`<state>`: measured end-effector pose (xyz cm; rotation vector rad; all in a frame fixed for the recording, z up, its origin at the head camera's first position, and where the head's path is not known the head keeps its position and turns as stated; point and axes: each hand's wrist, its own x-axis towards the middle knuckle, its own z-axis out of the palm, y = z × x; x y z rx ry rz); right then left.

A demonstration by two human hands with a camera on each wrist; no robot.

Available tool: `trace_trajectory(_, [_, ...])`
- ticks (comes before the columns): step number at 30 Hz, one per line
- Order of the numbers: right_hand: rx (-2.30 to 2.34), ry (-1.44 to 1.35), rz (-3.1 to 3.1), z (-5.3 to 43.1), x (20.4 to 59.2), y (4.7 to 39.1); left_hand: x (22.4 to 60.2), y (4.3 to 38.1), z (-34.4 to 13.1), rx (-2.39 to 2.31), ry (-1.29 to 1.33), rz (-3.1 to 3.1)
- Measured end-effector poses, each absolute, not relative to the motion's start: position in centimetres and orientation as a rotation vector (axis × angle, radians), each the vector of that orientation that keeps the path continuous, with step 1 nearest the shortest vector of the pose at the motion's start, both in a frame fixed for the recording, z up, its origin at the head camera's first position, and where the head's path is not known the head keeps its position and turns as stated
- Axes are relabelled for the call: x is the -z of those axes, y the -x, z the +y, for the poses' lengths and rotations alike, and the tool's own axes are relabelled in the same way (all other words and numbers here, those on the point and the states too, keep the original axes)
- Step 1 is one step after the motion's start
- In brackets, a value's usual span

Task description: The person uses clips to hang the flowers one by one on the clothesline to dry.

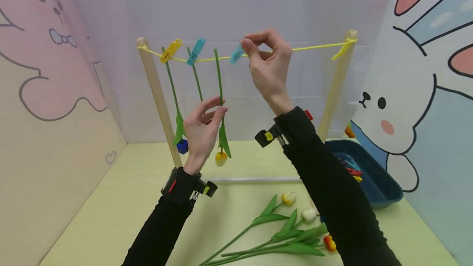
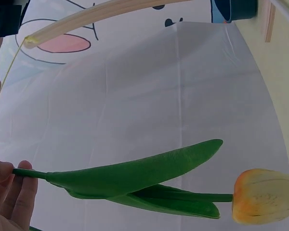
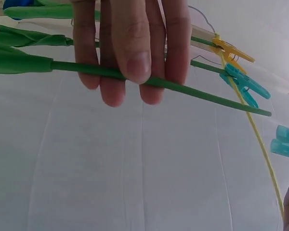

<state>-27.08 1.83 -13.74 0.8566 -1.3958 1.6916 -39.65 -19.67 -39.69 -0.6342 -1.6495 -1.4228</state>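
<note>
My left hand (image 1: pixel 204 128) pinches the green stem of a yellow-and-white tulip (image 1: pixel 221 158), which hangs head down with its stem end rising past the yellow cord (image 1: pixel 306 48). In the left wrist view the flower head (image 2: pixel 265 196) and leaves are large. Between its thumb and fingers, my right hand (image 1: pixel 271 63) holds a light blue clothespin (image 1: pixel 237 54) at the cord, to the right of that stem. The right wrist view shows this clothespin (image 3: pixel 286 142) apart from the stem. Farther left, a yellow clothespin (image 1: pixel 171 51) and another blue clothespin (image 1: pixel 196 51) hold two stems on the cord.
Two wooden posts (image 1: pixel 338 85) carry the cord. A blue tulip head (image 1: pixel 182 146) hangs near the left post. Several tulips (image 1: pixel 273 237) lie on the table (image 1: pixel 92 216). At the right stands a dark blue basin (image 1: pixel 384 184) with coloured clothespins (image 1: pixel 353 171) inside.
</note>
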Motion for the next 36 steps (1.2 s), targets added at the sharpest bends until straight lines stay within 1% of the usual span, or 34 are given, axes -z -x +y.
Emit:
trace_trajectory(2, [-1.672, -0.851, -1.409, 1.4, 13.4, 27.2, 35.8, 35.2, -18.1, 1.453, 0.612, -1.672])
trace_trajectory(6, [-1.63, -0.82, -1.449, 0.6, 12.8, 27.3, 29.4, 27.7, -15.4, 1.476, 0.561, -1.703])
trace_trajectory(9, [-1.635, -0.788, -1.477, 0.1, 12.5, 27.4, 30.5, 29.6, -15.8, 1.479, 0.591, -1.638])
trace_trajectory(13, [-1.64, -0.749, -1.504, -0.5, 12.5, 27.4, 29.8, 28.9, -15.4, 1.469, 0.564, -1.638])
trace_trajectory(14, [-1.634, -0.742, -1.511, -0.7, 12.5, 27.4, 28.2, 26.7, -14.8, 1.457, 0.534, -1.67])
trace_trajectory(16, [-1.64, -0.724, -1.525, -1.0, 12.5, 27.5, 26.3, 24.4, -13.9, 1.455, 0.452, -1.734])
trace_trajectory(19, [-1.653, -0.707, -1.544, -1.4, 12.6, 27.5, 24.6, 22.3, -13.0, 1.451, 0.388, -1.777])
trace_trajectory(21, [-1.664, -0.698, -1.55, -1.6, 12.6, 27.5, 23.9, 21.5, -12.7, 1.461, 0.371, -1.794])
trace_trajectory(24, [-1.674, -0.691, -1.56, -1.9, 12.7, 27.5, 24.2, 21.8, -12.9, 1.456, 0.398, -1.781])
trace_trajectory(27, [-1.689, -0.684, -1.574, -2.0, 12.7, 27.4, 25.5, 23.5, -13.6, 1.467, 0.453, -1.741])
trace_trajectory(28, [-1.691, -0.681, -1.581, -2.0, 12.8, 27.4, 26.5, 24.8, -14.0, 1.467, 0.494, -1.703])
trace_trajectory(31, [-1.695, -0.675, -1.599, -1.9, 12.8, 27.4, 27.0, 25.5, -14.3, 1.492, 0.526, -1.684])
trace_trajectory(34, [-1.702, -0.665, -1.622, -1.8, 12.8, 27.4, 26.7, 25.2, -14.0, 1.47, 0.496, -1.707])
trace_trajectory(35, [-1.707, -0.662, -1.631, -1.8, 12.8, 27.4, 25.8, 24.0, -13.6, 1.461, 0.46, -1.743])
trace_trajectory(36, [-1.712, -0.658, -1.644, -1.8, 12.8, 27.4, 25.5, 23.6, -13.4, 1.457, 0.439, -1.76])
